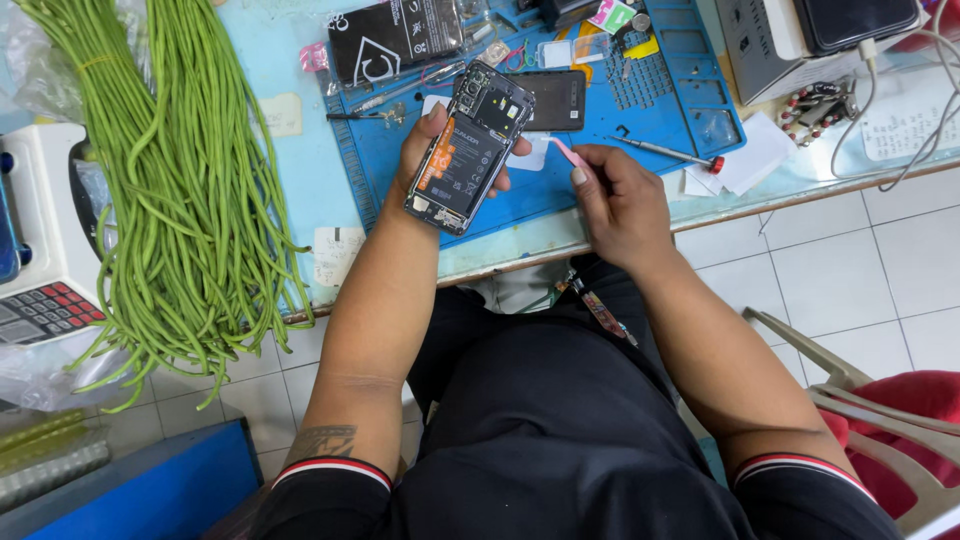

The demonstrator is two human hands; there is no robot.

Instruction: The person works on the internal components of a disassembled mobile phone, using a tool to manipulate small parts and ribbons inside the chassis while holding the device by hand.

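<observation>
My left hand holds an opened phone with its back cover off, so the battery and circuit parts show. It is tilted above the blue work mat. My right hand sits just right of the phone and pinches a thin pink pry tool, whose tip points toward the phone's right edge. A black phone back cover lies on the mat behind the phone.
A big bundle of long green beans hangs over the table's left side. A screwdriver with a red end lies on the mat, with papers beside it. A weighing scale is at left, a grey box at back right, a plastic chair at lower right.
</observation>
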